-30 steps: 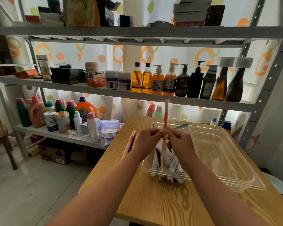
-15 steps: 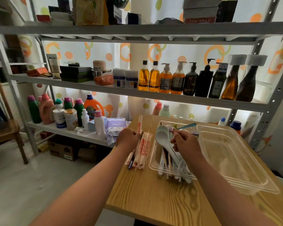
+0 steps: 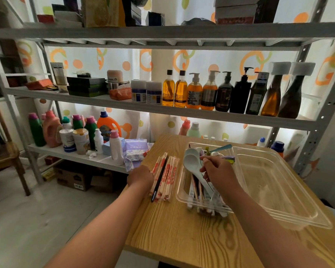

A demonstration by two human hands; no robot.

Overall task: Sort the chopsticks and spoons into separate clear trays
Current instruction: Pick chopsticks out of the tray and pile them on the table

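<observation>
Grey metal shelving rack (image 3: 162, 33) fills the back wall; top shelf cut off by the frame, and the labels on its bottles and boxes are too small to read.

Wooden table (image 3: 182, 233) in front of the rack, near and right edges out of view.

Large clear tray (image 3: 274, 182) on the right half of the table, long axis running near to far. Its near right corner is warped by the wide lens.

Narrow clear tray (image 3: 179, 192) just left of it; whether the two rims touch is hard to make out. Inside, a jumble of wrapped and bare utensils lying lengthwise, ends against the near wall, individual pieces hard to separate.

Wrapped chopsticks (image 3: 169, 176) in a loose bundle on bare table, left of the narrow tray. They run near to far, far ends leaning slightly right. One black chopstick (image 3: 159, 178) lies on top, same heading.

Two pale spoons (image 3: 190, 163) in the narrow tray, bowls far-left, handles slanting near-right under the right hand. Teal spoon (image 3: 220, 148) at the far end, pointing right.

Right hand (image 3: 218, 173) over the narrow tray, fingers curled in, thumb and forefinger together; what they pinch is not clear.

Left hand (image 3: 140, 176) at the bundle's near left edge, back toward me, fingers hidden; grip cannot be told.
</observation>
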